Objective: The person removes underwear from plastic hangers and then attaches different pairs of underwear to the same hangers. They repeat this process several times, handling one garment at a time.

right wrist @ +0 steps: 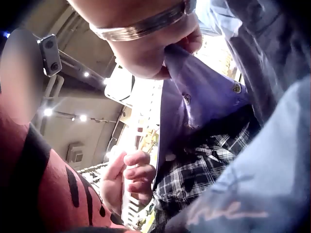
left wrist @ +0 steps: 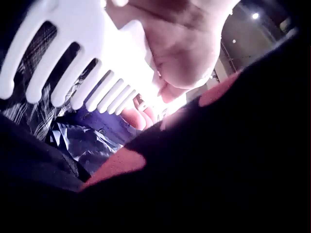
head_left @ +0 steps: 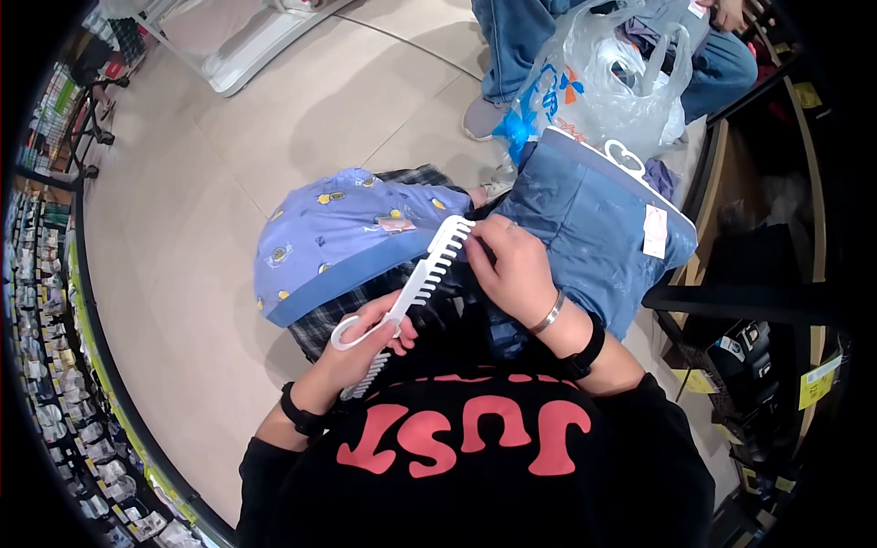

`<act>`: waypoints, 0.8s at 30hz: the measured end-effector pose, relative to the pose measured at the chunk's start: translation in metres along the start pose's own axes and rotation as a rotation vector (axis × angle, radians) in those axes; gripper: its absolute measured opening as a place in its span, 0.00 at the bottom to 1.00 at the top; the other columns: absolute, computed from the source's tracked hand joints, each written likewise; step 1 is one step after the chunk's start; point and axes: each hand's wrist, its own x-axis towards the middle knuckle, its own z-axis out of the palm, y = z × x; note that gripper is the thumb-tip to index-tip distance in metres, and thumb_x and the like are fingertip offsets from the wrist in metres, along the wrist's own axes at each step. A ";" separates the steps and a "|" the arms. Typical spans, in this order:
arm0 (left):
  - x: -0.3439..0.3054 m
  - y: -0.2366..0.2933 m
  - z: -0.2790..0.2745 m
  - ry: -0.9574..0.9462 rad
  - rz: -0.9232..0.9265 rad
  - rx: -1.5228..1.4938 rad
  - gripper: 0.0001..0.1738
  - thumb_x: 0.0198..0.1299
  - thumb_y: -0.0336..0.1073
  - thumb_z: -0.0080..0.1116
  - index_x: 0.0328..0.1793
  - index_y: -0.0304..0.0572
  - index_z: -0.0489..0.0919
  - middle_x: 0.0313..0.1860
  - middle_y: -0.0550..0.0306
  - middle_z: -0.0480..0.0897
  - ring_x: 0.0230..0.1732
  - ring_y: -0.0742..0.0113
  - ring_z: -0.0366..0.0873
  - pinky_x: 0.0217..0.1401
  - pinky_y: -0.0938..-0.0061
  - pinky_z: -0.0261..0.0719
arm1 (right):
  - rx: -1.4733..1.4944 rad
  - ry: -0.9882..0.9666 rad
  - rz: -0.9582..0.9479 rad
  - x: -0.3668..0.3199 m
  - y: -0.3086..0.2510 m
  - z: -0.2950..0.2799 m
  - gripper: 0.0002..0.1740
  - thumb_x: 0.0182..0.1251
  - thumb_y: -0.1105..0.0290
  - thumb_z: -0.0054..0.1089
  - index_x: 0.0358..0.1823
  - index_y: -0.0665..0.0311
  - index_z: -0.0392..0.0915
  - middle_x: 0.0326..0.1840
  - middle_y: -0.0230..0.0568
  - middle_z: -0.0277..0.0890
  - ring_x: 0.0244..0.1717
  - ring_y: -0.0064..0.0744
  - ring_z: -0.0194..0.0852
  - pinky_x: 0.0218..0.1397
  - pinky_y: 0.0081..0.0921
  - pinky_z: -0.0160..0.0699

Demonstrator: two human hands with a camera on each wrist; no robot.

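Where fingers (head_left: 406,334) grip, the toothed strip (head_left: 422,276) is white.

And there it is: JUST (upside down from the head camera) in big coral-red block letters (head_left: 470,429) across the black fabric T-shirt (head_left: 475,507)! Blue-and-orange print on the crinkled translucent plastic bag (head_left: 639,114): unreadable.

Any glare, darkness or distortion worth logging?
Head view: fisheye curves the left shelving, corners black; left wrist view: glare bleaches part of the white toothed piece, lower right nearly black; right wrist view: ceiling lights flare, background beside the left hand washed out.
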 end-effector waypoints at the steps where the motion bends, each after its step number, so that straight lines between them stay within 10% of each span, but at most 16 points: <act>1: -0.002 -0.004 0.000 -0.035 0.018 -0.001 0.24 0.67 0.37 0.38 0.66 0.33 0.57 0.39 0.49 0.74 0.39 0.66 0.74 0.41 0.76 0.76 | 0.008 0.018 0.007 0.001 0.002 0.002 0.04 0.54 0.72 0.57 0.31 0.64 0.74 0.26 0.41 0.72 0.27 0.43 0.73 0.29 0.33 0.72; 24: -0.007 -0.026 0.007 -0.004 0.032 -0.077 0.25 0.68 0.39 0.38 0.67 0.34 0.55 0.39 0.53 0.73 0.39 0.69 0.73 0.40 0.77 0.74 | -0.025 0.052 0.082 0.001 -0.001 0.000 0.04 0.52 0.70 0.58 0.25 0.62 0.76 0.22 0.40 0.73 0.25 0.40 0.74 0.28 0.33 0.72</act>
